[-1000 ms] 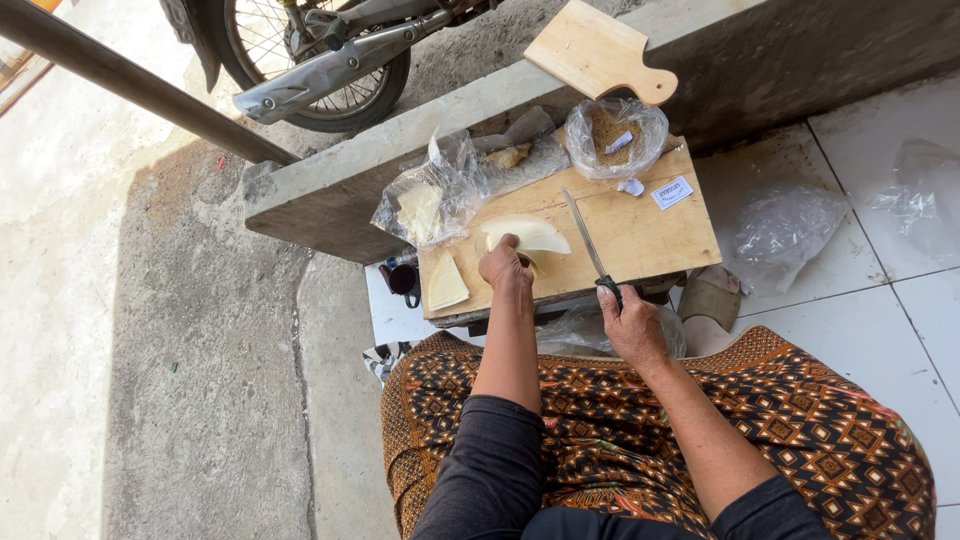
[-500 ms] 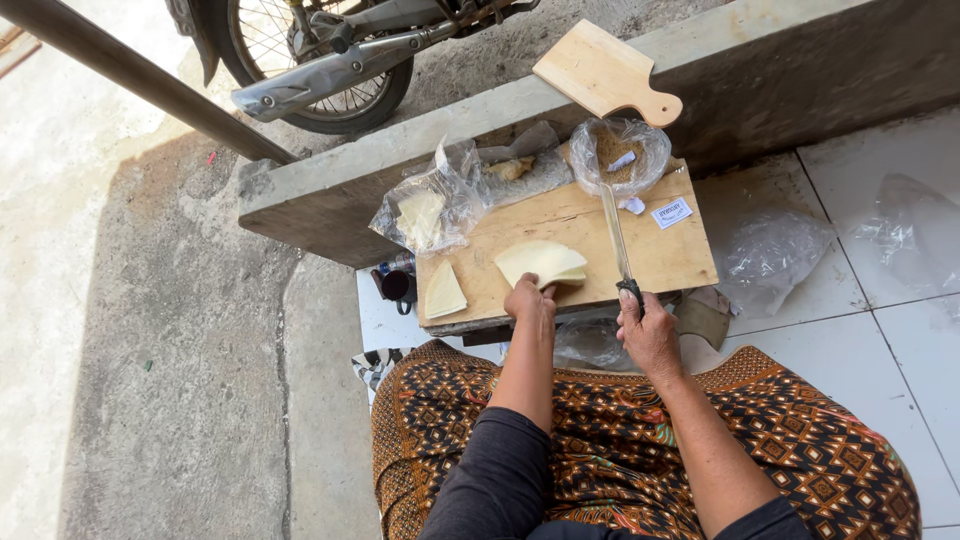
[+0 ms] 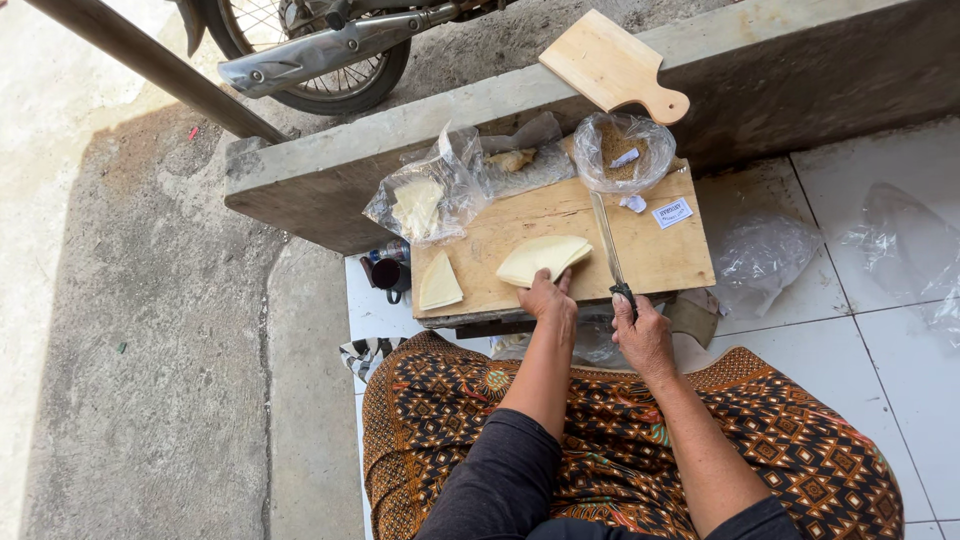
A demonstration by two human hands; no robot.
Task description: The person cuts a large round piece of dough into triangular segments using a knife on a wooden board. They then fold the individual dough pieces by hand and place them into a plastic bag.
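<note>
I'm pinning the stacked pale wrappers (image 3: 543, 260) mid-board on the wooden cutting board (image 3: 660, 255) with my left hand (image 3: 549, 297), right hand (image 3: 643, 335) grip wrapping the knife (image 3: 608, 245) handle, keeping fingertips back from the blade.

One camera sits on the person's head and looks steeply down over the lap and forearms. It faces forward past the wooden surface (image 3: 560, 240) to the concrete ledge (image 3: 330, 170) and a motorcycle wheel (image 3: 330, 75) at the top edge. It stands at arm's length from the surface. No second view shares the scene.
</note>
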